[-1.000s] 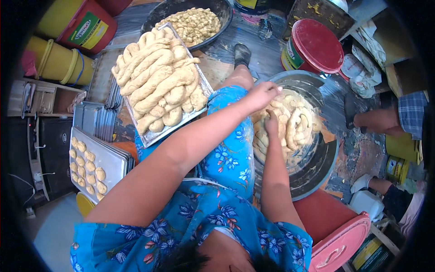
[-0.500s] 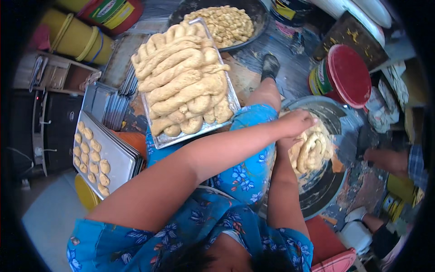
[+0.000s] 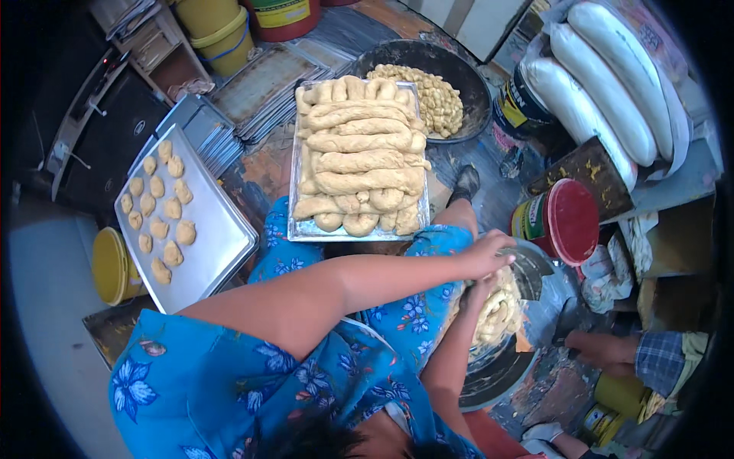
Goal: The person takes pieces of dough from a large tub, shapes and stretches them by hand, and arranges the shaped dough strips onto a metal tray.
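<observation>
My left arm reaches across my body, and my left hand (image 3: 488, 256) is curled just above my right hand, over a dark round basin (image 3: 501, 375). My right hand (image 3: 479, 295) is closed at the edge of the dough (image 3: 501, 310), a pale, lumpy mass of thick folded strands. Whatever lies between the two hands is too small to make out. In front of my knees a metal tray (image 3: 306, 231) carries stacked dough ropes (image 3: 363, 161). To my left, small dough balls (image 3: 158, 227) sit in rows on another metal tray (image 3: 216, 243).
Beyond the ropes stands a dark basin (image 3: 478, 96) of small dough pieces (image 3: 428, 103). A red-lidded bucket (image 3: 573, 222) and long white plastic-wrapped rolls (image 3: 604, 84) are at right. Another person's leg (image 3: 604, 348) shows at lower right. Yellow buckets (image 3: 222, 42) and stacked trays (image 3: 260, 88) stand back left.
The head view has swung, so the rope tray now looks straighter and the wrapped rolls show more fully. My hands stay close together at the dough in the basin.
</observation>
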`<state>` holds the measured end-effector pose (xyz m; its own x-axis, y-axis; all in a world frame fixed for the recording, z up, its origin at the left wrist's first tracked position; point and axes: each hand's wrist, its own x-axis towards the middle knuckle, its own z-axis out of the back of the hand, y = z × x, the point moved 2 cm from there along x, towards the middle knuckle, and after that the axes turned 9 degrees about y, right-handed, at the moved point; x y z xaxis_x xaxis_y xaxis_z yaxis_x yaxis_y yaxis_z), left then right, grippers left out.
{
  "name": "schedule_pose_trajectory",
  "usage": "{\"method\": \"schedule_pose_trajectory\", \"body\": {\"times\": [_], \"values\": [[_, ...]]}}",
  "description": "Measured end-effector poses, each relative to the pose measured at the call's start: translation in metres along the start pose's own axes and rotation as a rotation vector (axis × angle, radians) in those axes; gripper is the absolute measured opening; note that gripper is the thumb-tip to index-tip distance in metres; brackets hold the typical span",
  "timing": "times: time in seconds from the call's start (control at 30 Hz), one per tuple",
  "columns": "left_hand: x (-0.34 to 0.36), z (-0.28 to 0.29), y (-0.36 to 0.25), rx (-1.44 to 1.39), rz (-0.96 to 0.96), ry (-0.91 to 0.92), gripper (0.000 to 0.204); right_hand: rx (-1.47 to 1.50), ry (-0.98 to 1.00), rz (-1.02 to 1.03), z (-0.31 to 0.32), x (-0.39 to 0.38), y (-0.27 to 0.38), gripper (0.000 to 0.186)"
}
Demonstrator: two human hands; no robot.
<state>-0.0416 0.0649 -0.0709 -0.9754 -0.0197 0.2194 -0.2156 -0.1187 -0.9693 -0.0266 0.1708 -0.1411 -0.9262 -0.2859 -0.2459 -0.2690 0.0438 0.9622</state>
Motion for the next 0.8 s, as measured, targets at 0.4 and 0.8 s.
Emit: {"method": "schedule_pose_trajectory", "body": {"times": [0.4, 0.8], "values": [[-0.045, 0.168, -0.088, -0.926, 0.072, -0.296, 0.037, -0.425, 0.320, 0.453, -0.230, 0.007, 0.159, 0.065], [-0.121, 0.344, -0.060, 0.522, 0.332, -0.491, 0.043, -0.381, 0.505, 0.431, -0.231, 0.065, 0.092, 0.064]]}}
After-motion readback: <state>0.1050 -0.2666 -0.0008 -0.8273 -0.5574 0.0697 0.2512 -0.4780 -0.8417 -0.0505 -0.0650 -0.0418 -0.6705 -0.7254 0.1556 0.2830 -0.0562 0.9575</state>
